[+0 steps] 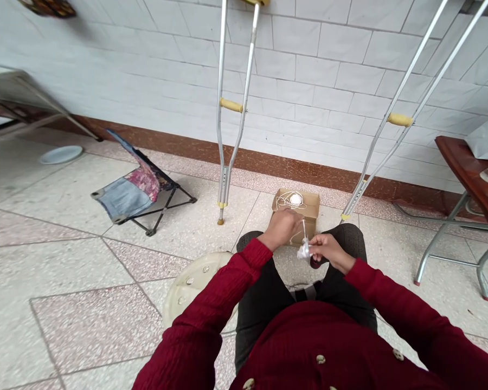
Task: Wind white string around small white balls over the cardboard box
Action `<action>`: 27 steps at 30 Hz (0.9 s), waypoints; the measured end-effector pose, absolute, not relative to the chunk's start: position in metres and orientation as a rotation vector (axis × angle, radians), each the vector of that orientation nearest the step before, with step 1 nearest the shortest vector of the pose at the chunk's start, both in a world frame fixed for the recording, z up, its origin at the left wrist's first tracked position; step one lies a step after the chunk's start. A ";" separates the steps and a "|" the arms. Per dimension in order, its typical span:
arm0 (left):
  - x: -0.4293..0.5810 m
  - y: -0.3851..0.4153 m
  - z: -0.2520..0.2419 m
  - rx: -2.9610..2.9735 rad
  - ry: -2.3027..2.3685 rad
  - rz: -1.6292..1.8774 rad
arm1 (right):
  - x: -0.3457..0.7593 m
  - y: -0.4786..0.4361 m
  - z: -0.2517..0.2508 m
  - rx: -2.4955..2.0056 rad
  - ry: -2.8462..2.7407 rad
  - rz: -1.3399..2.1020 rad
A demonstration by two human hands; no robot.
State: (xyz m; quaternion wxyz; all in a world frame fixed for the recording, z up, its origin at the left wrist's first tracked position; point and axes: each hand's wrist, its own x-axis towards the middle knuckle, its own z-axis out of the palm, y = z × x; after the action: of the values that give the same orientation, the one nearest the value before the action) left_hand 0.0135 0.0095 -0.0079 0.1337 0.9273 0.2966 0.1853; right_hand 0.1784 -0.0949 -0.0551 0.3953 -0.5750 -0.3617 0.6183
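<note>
My left hand [282, 229] is closed, pinching a thin white string [303, 230] above my knees. My right hand [327, 250] is closed on a small white bundle [304, 252] where the string ends. The string runs forward to a white spool [295, 200] lying in a small open cardboard box [309, 208] on the floor just beyond my knees. I sit in a dark red buttoned cardigan and dark trousers.
Two aluminium crutches [231, 108] [394, 122] lean on the white tiled wall. A low folding chair [140, 187] stands at left, a white plate [61, 155] farther back. A cream plastic stool [193, 287] sits beside my left leg. A brown table [469, 173] with metal legs is at right.
</note>
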 end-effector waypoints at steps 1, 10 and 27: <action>0.018 0.004 -0.002 2.752 0.813 0.504 | 0.182 -0.082 -0.062 -1.481 -0.839 1.518; -0.001 -0.033 -0.046 2.493 0.937 0.430 | 0.193 -0.046 0.019 -1.163 -0.782 1.190; 0.024 -0.035 -0.027 2.498 0.979 0.446 | 0.194 -0.022 -0.024 -1.282 -0.745 1.114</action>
State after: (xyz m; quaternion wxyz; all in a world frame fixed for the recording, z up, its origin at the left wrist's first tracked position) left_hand 0.0236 -0.0350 -0.0275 0.2093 0.8981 0.3518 0.1605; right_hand 0.1936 -0.0218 -0.0235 0.6002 -0.5529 -0.3213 0.4804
